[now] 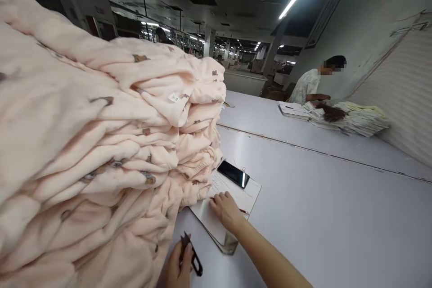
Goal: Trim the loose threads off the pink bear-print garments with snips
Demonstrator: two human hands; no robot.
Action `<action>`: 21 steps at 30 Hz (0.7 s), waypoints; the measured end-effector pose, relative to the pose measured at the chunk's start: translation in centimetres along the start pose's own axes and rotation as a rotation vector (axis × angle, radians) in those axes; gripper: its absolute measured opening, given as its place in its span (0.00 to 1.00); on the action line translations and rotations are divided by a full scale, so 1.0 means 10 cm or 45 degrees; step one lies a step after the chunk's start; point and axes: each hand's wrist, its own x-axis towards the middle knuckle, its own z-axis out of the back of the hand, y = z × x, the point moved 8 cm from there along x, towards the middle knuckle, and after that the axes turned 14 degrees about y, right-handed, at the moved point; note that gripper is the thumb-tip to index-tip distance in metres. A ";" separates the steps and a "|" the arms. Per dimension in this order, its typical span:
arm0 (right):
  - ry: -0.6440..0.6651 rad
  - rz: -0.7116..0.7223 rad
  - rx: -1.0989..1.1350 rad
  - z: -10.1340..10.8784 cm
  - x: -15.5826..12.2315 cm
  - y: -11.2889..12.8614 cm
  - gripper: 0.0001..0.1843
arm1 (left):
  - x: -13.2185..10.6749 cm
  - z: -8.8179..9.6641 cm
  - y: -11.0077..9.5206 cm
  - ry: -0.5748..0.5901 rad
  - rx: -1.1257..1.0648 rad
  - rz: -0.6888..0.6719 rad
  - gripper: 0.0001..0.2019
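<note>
My left hand [178, 263] is closed around black thread snips [191, 254], their points facing up and away from me. The fingers of my right hand [225, 209] curl over a pen [243, 211] on an open notebook [251, 191]; both pen ends show, while its middle is hidden under the hand. Handwriting covers part of the page. Across the notebook's upper edge lies a black phone [233, 173]. A tall heap of pale pink plush fabric [111, 144] with small brown printed figures rises on the left, touching the notebook's left side. A small white label [173, 97] shows on one fold.
The pale table [324, 207] has a seam running across it. Beyond that, a person [307, 84] works beside piled cloth [357, 119] and a paper pad [293, 110]. A wall [398, 85] borders the right side. Loose threads lie near the phone.
</note>
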 end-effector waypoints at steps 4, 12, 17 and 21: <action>-0.330 -0.315 0.221 0.35 -0.41 -0.67 0.14 | 0.33 -0.41 -0.30 0.083 0.204 -0.221 0.17; -0.575 -0.447 0.809 0.24 -0.27 -0.94 0.16 | 0.85 -0.72 -0.38 0.083 0.530 -0.453 0.19; -0.549 -0.476 1.208 -0.25 0.03 -0.82 0.20 | 0.86 -0.77 -0.33 0.027 0.852 -0.580 0.22; -0.554 -0.514 1.300 -0.35 0.02 -0.83 0.14 | 0.81 -0.80 -0.37 0.012 1.027 -0.596 0.23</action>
